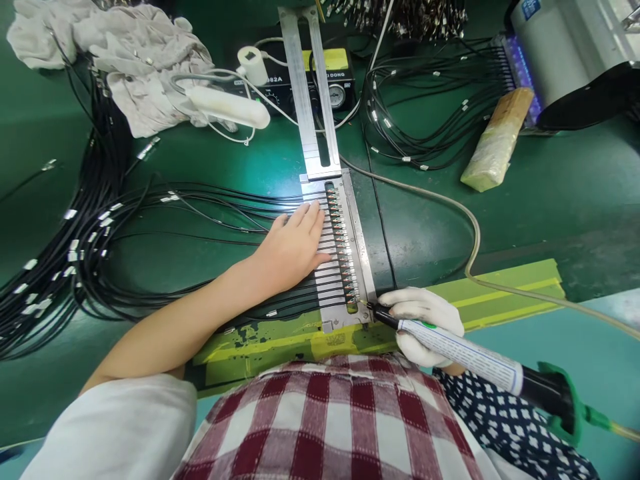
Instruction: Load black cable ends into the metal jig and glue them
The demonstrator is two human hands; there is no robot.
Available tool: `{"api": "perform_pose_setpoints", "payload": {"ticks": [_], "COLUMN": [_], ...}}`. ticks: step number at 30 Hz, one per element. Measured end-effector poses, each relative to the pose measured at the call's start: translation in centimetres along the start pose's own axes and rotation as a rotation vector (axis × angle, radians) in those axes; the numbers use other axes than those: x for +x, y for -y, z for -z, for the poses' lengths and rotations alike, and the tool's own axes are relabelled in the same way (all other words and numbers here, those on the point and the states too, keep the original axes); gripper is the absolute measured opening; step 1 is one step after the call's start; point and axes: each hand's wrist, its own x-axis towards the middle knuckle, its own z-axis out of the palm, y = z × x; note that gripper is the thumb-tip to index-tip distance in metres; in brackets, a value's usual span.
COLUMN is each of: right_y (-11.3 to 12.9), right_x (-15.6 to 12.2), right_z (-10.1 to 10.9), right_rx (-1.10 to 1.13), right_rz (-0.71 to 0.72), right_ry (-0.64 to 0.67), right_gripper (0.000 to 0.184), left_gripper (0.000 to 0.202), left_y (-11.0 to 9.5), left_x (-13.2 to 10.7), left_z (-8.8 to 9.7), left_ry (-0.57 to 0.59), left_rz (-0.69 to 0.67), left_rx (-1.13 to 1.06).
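Note:
My bare left hand [293,247] lies flat with its fingers stretched over the black cables [235,193] and the left side of a metal fixture [360,247]. Along that fixture, the cable ends sit side by side in a row, with small metal connectors [343,233] showing. In a white glove, my right hand [425,320] is wrapped round a dispensing syringe [460,353] with a printed label and a black front end. Its thin tip reaches the connectors at the fixture's near end; whether it touches them I cannot tell.
A black dispenser box [280,87] with a gauge stands behind the metal frame [310,87]. White gloves [150,60] lie at back left, above a thick cable bundle [100,173]. A wrapped block [495,147] rests near a silver machine [570,53]. A hose [470,220] crosses the right side.

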Motion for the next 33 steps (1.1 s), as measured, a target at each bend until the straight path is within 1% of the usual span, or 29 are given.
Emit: {"api": "perform_pose_setpoints", "payload": {"ticks": [7,15,21,26,33], "right_y": [0.0,-0.1,-0.4,-0.3,-0.3], "right_x": [-1.1,-1.0,-1.7,-1.5,-1.5], "right_z": [-0.3,-0.4,-0.3,-0.3,-0.3], "right_rx": [-0.042,-0.042,-0.04,-0.03,-0.039], "right_rz": [-0.009,-0.023,-0.011,0.022,0.013], "right_ry": [0.071,0.064,0.075,0.071,0.069], "right_gripper": [0.025,0.023,0.023,0.023,0.022], "left_gripper": [0.07,0.069,0.069,0.07,0.072], "left_y": [-0.1,0.0,0.0,0.0,0.0], "left_x": [0.0,0.0,0.0,0.0,0.0], "left_z": [0.2,0.1,0.0,0.0,0.1], "left_ry": [0.017,0.009,0.005,0.005,0.016], "left_rz": [0.016,0.004,0.008,0.007,0.004], "left_rx": [-0.014,-0.017,-0.03,-0.038,-0.029]}}
